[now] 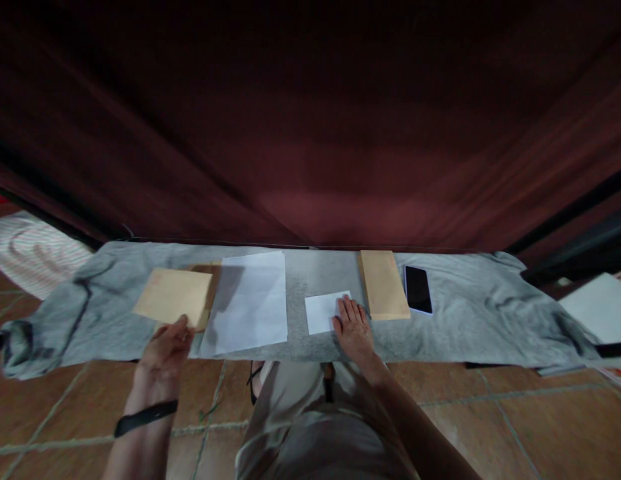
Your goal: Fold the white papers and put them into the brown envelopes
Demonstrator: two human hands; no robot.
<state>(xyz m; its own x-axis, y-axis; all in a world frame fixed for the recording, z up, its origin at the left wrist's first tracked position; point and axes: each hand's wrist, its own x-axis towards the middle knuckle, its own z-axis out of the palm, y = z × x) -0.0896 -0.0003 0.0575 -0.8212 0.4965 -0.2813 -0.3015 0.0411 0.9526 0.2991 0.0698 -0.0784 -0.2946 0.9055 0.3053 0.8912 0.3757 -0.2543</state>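
Note:
Between the thumb and fingers of my left hand is a tan envelope, gripped by its near edge. It overlaps another tan piece lying under it, mostly hidden. My right hand lies flat, fingers stretched out, on the right side of a small white folded-looking paper. Large white sheets lie between the two hands. Just right of my right hand is a stack of tan envelopes.
A dark-screened phone lies right of the envelope stack. Everything rests on a narrow board draped with grey cloth. A dark red curtain hangs along the far edge. Tiled floor shows below; striped fabric is at far left.

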